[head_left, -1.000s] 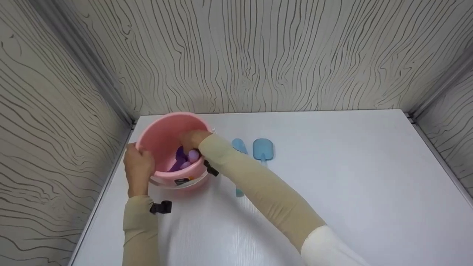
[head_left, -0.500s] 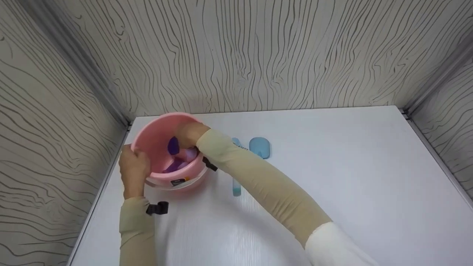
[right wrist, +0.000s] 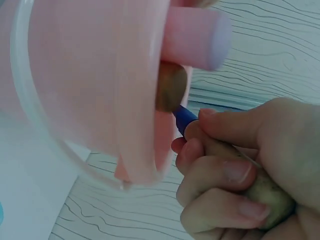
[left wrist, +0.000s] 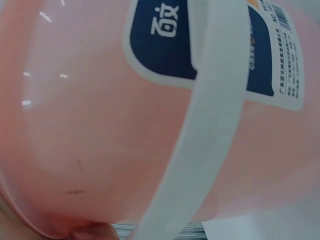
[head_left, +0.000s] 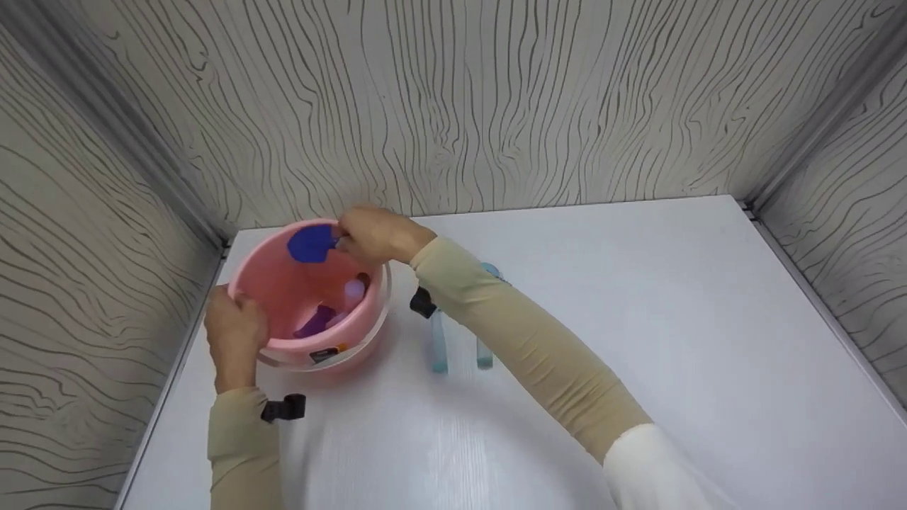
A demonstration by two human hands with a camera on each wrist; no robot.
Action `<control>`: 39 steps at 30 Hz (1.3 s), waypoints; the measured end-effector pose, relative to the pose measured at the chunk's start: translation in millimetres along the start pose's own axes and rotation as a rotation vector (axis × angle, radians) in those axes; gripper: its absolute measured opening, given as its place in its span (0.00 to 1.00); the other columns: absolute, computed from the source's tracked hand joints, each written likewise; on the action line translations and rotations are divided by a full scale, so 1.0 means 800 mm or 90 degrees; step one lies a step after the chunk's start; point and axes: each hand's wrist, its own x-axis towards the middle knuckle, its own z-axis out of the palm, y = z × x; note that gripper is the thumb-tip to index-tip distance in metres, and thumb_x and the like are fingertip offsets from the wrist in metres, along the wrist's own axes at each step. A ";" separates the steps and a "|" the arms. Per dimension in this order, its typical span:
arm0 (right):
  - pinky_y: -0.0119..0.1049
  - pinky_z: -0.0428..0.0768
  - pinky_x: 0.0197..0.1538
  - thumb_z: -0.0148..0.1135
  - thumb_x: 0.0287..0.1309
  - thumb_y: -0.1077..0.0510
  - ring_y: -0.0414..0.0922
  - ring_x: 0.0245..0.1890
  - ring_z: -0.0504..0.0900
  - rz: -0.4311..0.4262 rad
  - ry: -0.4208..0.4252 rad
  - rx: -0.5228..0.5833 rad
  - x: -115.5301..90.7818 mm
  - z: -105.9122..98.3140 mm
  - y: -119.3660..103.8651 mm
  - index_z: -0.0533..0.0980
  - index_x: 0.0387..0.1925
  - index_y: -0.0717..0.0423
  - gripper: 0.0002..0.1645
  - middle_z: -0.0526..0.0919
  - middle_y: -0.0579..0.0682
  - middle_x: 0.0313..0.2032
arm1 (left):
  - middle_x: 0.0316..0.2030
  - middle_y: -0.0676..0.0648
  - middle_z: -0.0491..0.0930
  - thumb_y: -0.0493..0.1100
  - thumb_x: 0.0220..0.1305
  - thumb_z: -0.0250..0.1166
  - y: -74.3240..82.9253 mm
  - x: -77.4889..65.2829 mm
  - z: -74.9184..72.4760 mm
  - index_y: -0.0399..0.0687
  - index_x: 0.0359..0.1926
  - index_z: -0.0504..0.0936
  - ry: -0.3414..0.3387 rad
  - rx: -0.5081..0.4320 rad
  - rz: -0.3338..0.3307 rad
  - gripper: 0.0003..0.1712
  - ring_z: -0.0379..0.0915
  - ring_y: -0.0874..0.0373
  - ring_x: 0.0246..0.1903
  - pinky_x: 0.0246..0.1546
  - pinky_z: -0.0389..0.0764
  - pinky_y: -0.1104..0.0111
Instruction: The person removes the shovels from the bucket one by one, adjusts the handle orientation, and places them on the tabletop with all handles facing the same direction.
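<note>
A pink bucket [head_left: 273, 294] stands tilted at the table's left side, its mouth turned toward me. My left hand [head_left: 237, 329] grips its left rim; in the left wrist view the bucket's wall [left wrist: 100, 135] hides most of that hand. My right hand [head_left: 379, 232] holds a small shovel by its wooden handle [right wrist: 270, 200]. The shovel's blue blade [head_left: 310, 244] is at the bucket's far rim, over the opening. Inside the bucket lie a dark purple piece [head_left: 317, 321] and a lilac handle end [head_left: 354, 289]. A brown wooden handle end [right wrist: 171, 87] shows beside the lilac one [right wrist: 197, 37].
Two light blue handles [head_left: 484, 354] lie on the white table [head_left: 638, 319] right of the bucket, partly covered by my right forearm. The bucket's white carrying handle [head_left: 386, 297] hangs down outside. Wood-patterned walls [head_left: 453, 106] border the table at the back and sides.
My right hand has risen out of the bucket to its far rim, bringing up the blue shovel. My left hand keeps its grip on the rim. The head view has shifted slightly.
</note>
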 end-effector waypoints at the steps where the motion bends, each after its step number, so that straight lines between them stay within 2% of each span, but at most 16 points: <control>1: 0.31 0.77 0.39 0.52 0.82 0.56 0.42 0.37 0.79 -0.001 0.014 0.016 -0.005 -0.001 0.004 0.84 0.57 0.60 0.18 0.86 0.51 0.45 | 0.68 0.22 0.70 0.45 0.84 0.34 -0.002 -0.001 0.000 0.26 0.77 0.58 -0.004 0.001 -0.003 0.33 0.72 0.28 0.65 0.63 0.77 0.37; 3: 0.31 0.81 0.42 0.52 0.83 0.56 0.43 0.40 0.82 -0.003 0.044 0.045 -0.016 -0.003 0.011 0.82 0.63 0.61 0.20 0.87 0.53 0.52 | 0.67 0.22 0.70 0.46 0.84 0.34 -0.004 -0.002 0.000 0.27 0.77 0.58 -0.008 0.003 -0.002 0.33 0.74 0.29 0.63 0.59 0.80 0.39; 7: 0.30 0.83 0.43 0.52 0.83 0.55 0.44 0.42 0.83 -0.020 0.086 0.066 -0.033 -0.003 0.014 0.80 0.65 0.62 0.21 0.87 0.54 0.54 | 0.67 0.22 0.70 0.48 0.84 0.33 -0.010 -0.003 -0.011 0.28 0.78 0.57 -0.007 0.010 -0.011 0.34 0.75 0.31 0.60 0.53 0.83 0.43; 10: 0.31 0.85 0.45 0.53 0.83 0.54 0.44 0.43 0.85 -0.033 0.105 0.078 -0.044 -0.001 0.014 0.78 0.66 0.63 0.22 0.86 0.55 0.56 | 0.67 0.22 0.70 0.48 0.84 0.32 -0.012 -0.005 -0.019 0.27 0.78 0.57 0.000 0.011 -0.020 0.34 0.74 0.31 0.61 0.55 0.82 0.42; 13: 0.30 0.84 0.45 0.52 0.83 0.54 0.42 0.42 0.84 -0.049 0.129 0.086 -0.059 0.000 0.021 0.78 0.66 0.62 0.22 0.86 0.55 0.57 | 0.67 0.22 0.69 0.47 0.83 0.32 -0.011 -0.006 -0.019 0.25 0.77 0.57 -0.001 0.010 -0.020 0.34 0.73 0.31 0.62 0.58 0.80 0.40; 14: 0.30 0.83 0.43 0.52 0.83 0.54 0.42 0.41 0.84 -0.048 0.136 0.094 -0.064 0.000 0.025 0.77 0.67 0.62 0.22 0.87 0.54 0.56 | 0.67 0.22 0.69 0.47 0.83 0.33 -0.011 -0.006 -0.018 0.25 0.77 0.57 -0.004 0.008 -0.019 0.34 0.73 0.31 0.62 0.59 0.79 0.39; 17: 0.29 0.76 0.35 0.52 0.84 0.54 0.41 0.32 0.78 -0.041 0.156 0.127 -0.081 0.003 0.035 0.76 0.67 0.62 0.22 0.85 0.53 0.44 | 0.67 0.22 0.69 0.47 0.84 0.32 -0.009 -0.005 -0.016 0.25 0.77 0.57 -0.009 0.009 -0.017 0.34 0.73 0.32 0.61 0.56 0.80 0.42; 19: 0.30 0.71 0.30 0.51 0.84 0.53 0.41 0.27 0.73 -0.025 0.167 0.158 -0.093 0.006 0.043 0.75 0.67 0.62 0.22 0.77 0.50 0.35 | 0.66 0.23 0.70 0.47 0.84 0.32 -0.008 -0.004 -0.014 0.26 0.77 0.57 -0.010 0.011 -0.019 0.34 0.74 0.34 0.59 0.50 0.82 0.47; 21: 0.30 0.67 0.28 0.51 0.84 0.53 0.40 0.24 0.69 -0.012 0.182 0.185 -0.104 0.011 0.051 0.74 0.67 0.62 0.22 0.72 0.49 0.31 | 0.66 0.23 0.70 0.47 0.84 0.32 -0.006 -0.003 -0.012 0.26 0.77 0.57 -0.011 0.013 -0.019 0.34 0.74 0.34 0.58 0.46 0.82 0.50; 23: 0.31 0.66 0.27 0.50 0.85 0.54 0.40 0.23 0.68 0.001 0.202 0.207 -0.117 0.017 0.062 0.73 0.68 0.62 0.23 0.71 0.48 0.30 | 0.66 0.23 0.70 0.47 0.84 0.33 -0.004 -0.003 -0.009 0.26 0.77 0.57 -0.011 0.014 -0.016 0.34 0.74 0.35 0.57 0.45 0.83 0.52; 27: 0.31 0.66 0.26 0.49 0.85 0.54 0.38 0.23 0.69 0.005 0.256 0.236 -0.139 0.032 0.084 0.72 0.70 0.63 0.24 0.74 0.48 0.32 | 0.67 0.22 0.70 0.46 0.84 0.33 0.000 -0.001 -0.003 0.25 0.77 0.57 -0.011 0.006 -0.004 0.34 0.74 0.33 0.59 0.50 0.83 0.46; 31: 0.30 0.65 0.23 0.49 0.85 0.54 0.38 0.20 0.68 0.008 0.304 0.281 -0.159 0.051 0.110 0.72 0.70 0.64 0.24 0.79 0.53 0.36 | 0.66 0.22 0.70 0.46 0.84 0.33 0.003 0.000 0.000 0.25 0.76 0.58 -0.011 -0.004 0.001 0.33 0.74 0.31 0.61 0.56 0.81 0.41; 39: 0.29 0.68 0.25 0.50 0.84 0.56 0.37 0.21 0.68 0.064 0.374 0.324 -0.181 0.094 0.156 0.72 0.70 0.66 0.24 0.80 0.56 0.42 | 0.68 0.21 0.69 0.47 0.83 0.33 -0.002 -0.001 -0.006 0.26 0.76 0.57 -0.011 0.005 -0.012 0.34 0.72 0.28 0.65 0.61 0.78 0.37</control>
